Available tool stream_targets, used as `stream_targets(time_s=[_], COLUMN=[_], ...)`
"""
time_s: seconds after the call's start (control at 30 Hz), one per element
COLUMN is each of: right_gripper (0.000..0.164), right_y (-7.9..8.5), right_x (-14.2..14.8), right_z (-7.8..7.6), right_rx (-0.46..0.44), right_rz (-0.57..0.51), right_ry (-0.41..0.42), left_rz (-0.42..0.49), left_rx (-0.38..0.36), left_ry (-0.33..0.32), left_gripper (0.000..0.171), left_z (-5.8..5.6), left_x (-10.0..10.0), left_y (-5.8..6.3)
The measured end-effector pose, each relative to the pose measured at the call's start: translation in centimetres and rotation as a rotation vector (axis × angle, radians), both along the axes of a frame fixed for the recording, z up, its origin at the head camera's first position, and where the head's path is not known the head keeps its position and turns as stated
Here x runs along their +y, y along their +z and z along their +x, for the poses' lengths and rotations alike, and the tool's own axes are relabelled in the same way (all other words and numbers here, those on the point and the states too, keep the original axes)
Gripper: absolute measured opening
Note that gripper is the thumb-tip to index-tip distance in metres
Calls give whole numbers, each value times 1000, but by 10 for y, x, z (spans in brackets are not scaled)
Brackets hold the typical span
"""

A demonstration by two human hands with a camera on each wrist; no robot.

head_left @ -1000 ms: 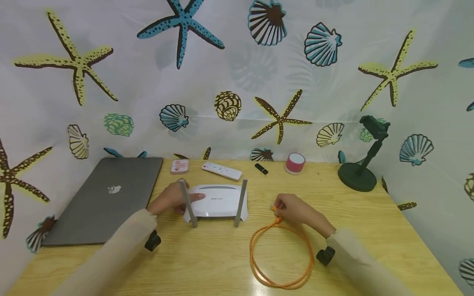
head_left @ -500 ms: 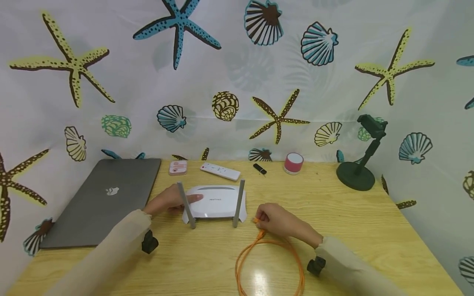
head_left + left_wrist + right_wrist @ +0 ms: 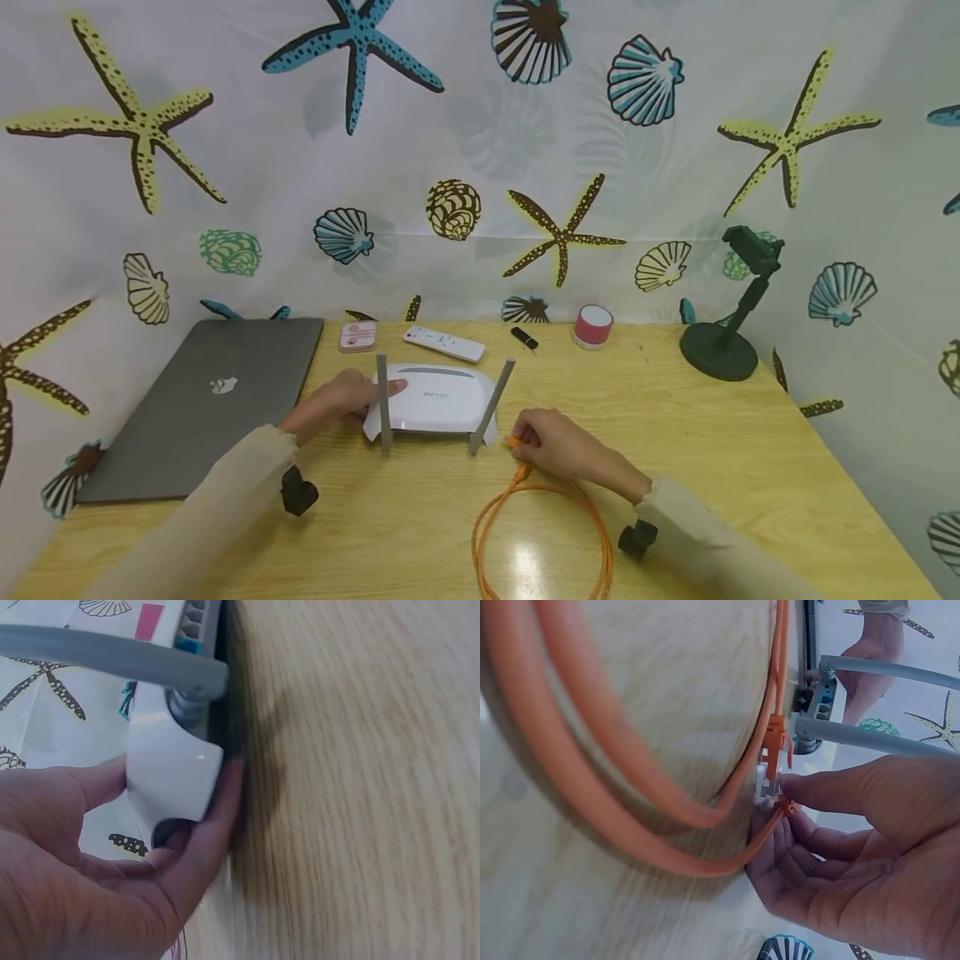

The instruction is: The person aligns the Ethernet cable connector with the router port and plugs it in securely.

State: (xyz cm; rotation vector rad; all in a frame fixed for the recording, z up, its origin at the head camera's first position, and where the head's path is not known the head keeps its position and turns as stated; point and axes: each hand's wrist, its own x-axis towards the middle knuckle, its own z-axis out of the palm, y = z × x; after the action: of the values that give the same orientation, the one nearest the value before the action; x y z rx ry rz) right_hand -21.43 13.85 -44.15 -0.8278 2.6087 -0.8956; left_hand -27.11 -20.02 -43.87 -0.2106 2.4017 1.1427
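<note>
My left hand (image 3: pixel 341 396) grips the left end of a white router (image 3: pixel 442 400), thumb on its top and fingers under the edge. In the left wrist view the router's white corner (image 3: pixel 169 765) sits between thumb and fingers, beside a grey antenna (image 3: pixel 112 656). Just right of the router, my right hand (image 3: pixel 558 442) pinches a plug end of an orange network cable (image 3: pixel 477 537). Seen from the right wrist, the thumb and fingertips hold it beside a clear connector (image 3: pixel 766 780), and the router's row of ports (image 3: pixel 825 705) faces this way.
A closed grey laptop (image 3: pixel 217 417) lies at left. Along the back are an earphone case (image 3: pixel 357 337), a white remote (image 3: pixel 444 342), a black USB stick (image 3: pixel 524 337) and a pink-and-white cylinder (image 3: pixel 593 326). A dark green stand (image 3: pixel 720 350) is at back right.
My right hand has moved left towards the router, drawing the orange cable along. The router has tilted in my left hand, and its antennas now lean differently.
</note>
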Motion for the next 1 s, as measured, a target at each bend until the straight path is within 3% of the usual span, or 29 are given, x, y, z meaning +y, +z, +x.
stream_targets(time_s=[0.27,0.43,0.53,0.7,1.0], right_gripper=[8,15,17,19,42], right_y=[2,2,0,-6,-6], right_x=[0,-11,-22,-37,-51], right_z=[8,19,25,27,27], right_rx=[-113,-110,-162,-420,-1064], right_rz=[-85,-110,-175,-376,-717], right_ry=[10,47,59,61,-39], left_rz=[199,248,267,292,268], left_rx=[-35,-55,-66,-69,-55], left_ry=[-29,11,32,37,33], left_gripper=[46,45,45,45,45], left_z=[-3,-4,-4,-5,-5], left_x=[-3,-4,-6,-6,-4], left_y=[-5,-13,-15,-14,-14])
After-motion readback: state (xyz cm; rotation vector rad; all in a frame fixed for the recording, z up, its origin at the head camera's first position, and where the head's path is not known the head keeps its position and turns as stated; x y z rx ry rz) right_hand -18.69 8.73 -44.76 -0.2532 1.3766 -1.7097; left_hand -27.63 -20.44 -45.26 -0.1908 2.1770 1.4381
